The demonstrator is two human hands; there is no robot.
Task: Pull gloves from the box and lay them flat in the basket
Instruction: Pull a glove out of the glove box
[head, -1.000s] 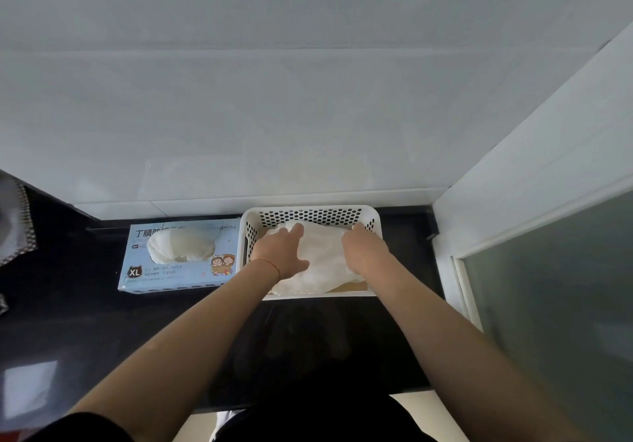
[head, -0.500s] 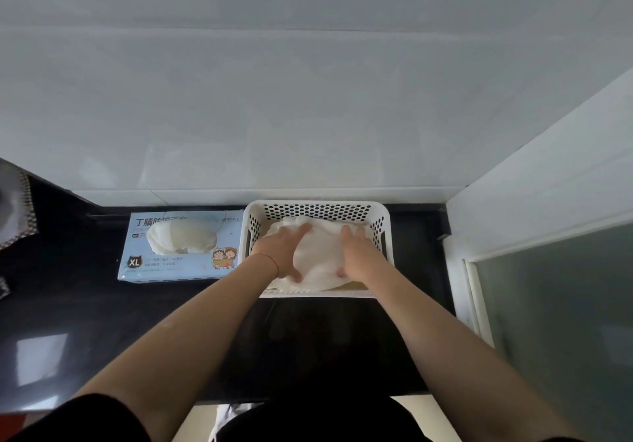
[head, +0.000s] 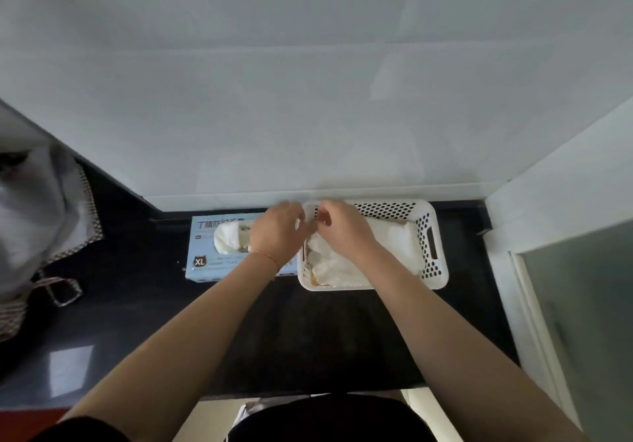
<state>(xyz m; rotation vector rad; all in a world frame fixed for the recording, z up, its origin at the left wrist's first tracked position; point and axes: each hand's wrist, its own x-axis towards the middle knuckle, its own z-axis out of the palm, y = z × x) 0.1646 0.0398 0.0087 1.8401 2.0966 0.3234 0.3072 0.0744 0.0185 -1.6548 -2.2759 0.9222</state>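
Gloves [head: 346, 263] lie in the white basket [head: 435, 239], right of the box [head: 212, 253]; left hand [head: 275, 232] and right hand [head: 342, 231] meet over its far-left corner, hiding it, grips unclear. Cloth [head: 41, 222] far left.

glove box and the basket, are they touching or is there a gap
Cannot tell. In the head view the left hand and wrist cover the spot where the glove box would meet the basket, so neither contact nor gap shows.
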